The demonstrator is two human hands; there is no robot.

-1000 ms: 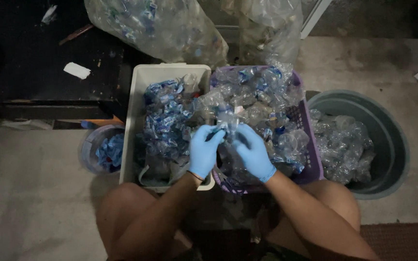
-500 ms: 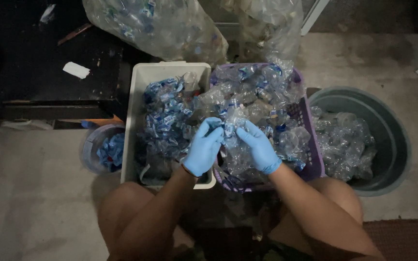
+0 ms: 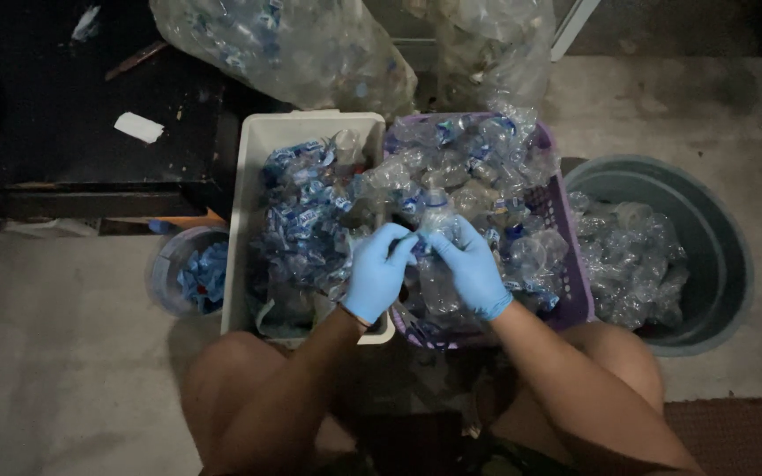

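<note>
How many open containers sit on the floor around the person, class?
4: a small bucket far left, a white bin beside it, a purple basket under the gloved hands, and a round grey tub far right. Others may be hidden.

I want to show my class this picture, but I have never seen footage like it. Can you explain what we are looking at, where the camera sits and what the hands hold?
The camera sits on a person's head, looking down at their knees and hands. The left hand and right hand, both in blue gloves, together grip a crushed clear plastic bottle over a purple plastic basket of similar bottles. Left of it stands a white rectangular tub of blue labels, right a round grey bin holding clear bottles.
</note>
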